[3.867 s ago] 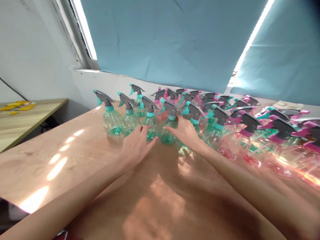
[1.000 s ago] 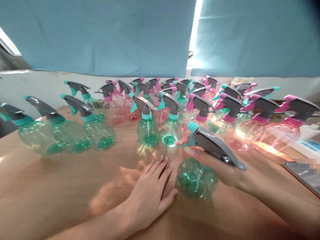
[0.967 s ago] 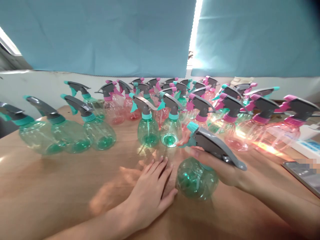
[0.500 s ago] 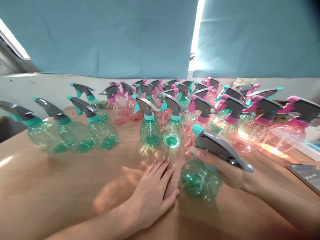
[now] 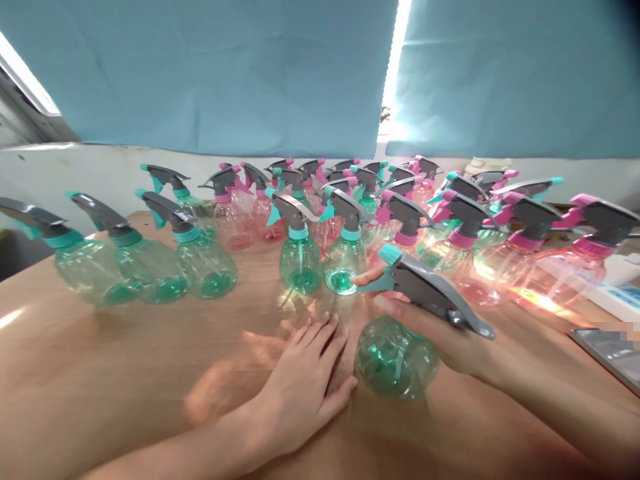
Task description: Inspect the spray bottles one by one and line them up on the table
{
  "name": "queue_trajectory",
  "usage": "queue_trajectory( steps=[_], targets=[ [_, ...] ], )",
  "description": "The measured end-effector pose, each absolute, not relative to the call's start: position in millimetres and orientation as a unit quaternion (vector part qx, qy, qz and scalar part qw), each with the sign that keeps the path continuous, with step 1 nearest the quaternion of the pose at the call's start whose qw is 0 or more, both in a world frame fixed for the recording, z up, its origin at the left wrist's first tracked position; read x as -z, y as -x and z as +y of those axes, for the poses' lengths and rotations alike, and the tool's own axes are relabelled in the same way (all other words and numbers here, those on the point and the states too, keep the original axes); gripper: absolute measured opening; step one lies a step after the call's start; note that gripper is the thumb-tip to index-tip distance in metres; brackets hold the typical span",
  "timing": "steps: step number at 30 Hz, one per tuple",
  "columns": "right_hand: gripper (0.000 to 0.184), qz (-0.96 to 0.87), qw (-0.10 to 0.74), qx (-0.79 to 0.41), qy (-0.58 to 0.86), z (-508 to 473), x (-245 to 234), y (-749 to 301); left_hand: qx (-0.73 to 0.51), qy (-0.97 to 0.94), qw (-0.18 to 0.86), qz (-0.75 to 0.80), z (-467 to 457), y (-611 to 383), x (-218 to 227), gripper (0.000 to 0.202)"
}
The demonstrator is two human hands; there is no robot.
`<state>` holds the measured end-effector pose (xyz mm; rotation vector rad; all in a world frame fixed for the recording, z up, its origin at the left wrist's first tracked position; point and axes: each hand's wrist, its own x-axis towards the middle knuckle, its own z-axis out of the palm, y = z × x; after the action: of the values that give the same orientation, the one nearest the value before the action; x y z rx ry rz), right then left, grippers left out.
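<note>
My right hand (image 5: 440, 337) is wrapped round the neck of a green spray bottle (image 5: 397, 357) with a grey trigger head (image 5: 430, 293) and teal nozzle, held tilted just above the wooden table (image 5: 100, 373). One finger rests near the trigger. My left hand (image 5: 305, 383) lies flat on the table with fingers stretched out, its thumb almost touching the held bottle. Two upright green bottles (image 5: 300, 257) stand just beyond my fingertips.
Three green bottles (image 5: 165, 267) stand in a row at the left. Several pink and green bottles (image 5: 465, 233) crowd the back and right of the table. A dark flat device (image 5: 607, 350) lies at the right edge. Blue curtains (image 5: 225, 73) hang behind.
Since 3.9 s ago the view has swung right and my right hand has picked up a green bottle. Over the last second the bottle has shifted only slightly; my left hand stays flat.
</note>
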<state>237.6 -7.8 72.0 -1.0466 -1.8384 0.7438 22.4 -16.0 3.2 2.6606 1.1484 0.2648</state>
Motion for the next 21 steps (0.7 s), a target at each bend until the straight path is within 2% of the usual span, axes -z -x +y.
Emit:
queue_trajectory(
  steps=[6, 18, 21],
  targets=[
    [0.019, -0.715, 0.435, -0.366, 0.407, -7.2, -75.5, -235.5, -0.086, -0.909, 0.109, 0.392, -15.1, -21.7, -0.9, 0.057],
    [0.018, -0.703, 0.462, -0.394, 0.37, -2.8, -63.9, -237.8, -0.065, -0.913, 0.099, 0.39, -16.6, -23.4, -4.4, 0.057],
    [0.023, -0.698, 0.459, -0.407, 0.369, -3.8, -65.6, -236.8, -0.065, -0.913, 0.105, 0.39, -16.5, -23.7, -4.7, 0.058]
  ],
)
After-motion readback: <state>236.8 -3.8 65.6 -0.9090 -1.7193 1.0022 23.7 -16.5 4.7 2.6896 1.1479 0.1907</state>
